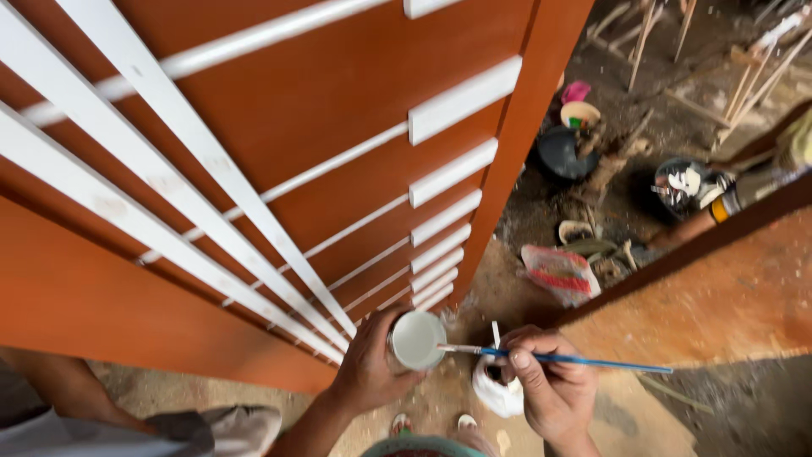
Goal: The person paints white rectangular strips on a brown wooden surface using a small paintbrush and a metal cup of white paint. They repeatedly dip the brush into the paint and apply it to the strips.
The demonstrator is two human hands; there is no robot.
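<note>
Left hand (370, 366) wraps a small round cup of white paint (417, 339), near centre, mouth up so the brush reaches in. Right hand (550, 385) pinches a thin blue-handled brush (554, 360), tip dipped at cup rim, beside the orange panel with white slats (279, 127)

Pretty even daylight here, soft and diffuse, no harsh glare anywhere. The orange panel (321, 93) looks warm and saturated, and its white slats (461, 100) come close to blowing out. The dirt floor (609, 169) at upper right sits dimmer, and a dark shadow fills the bottom right corner. Wide-angle lens for sure: the slats fan out and stretch toward the left edge. The far clutter is a bit mushy, while the middle stays reasonably sharp.
</note>
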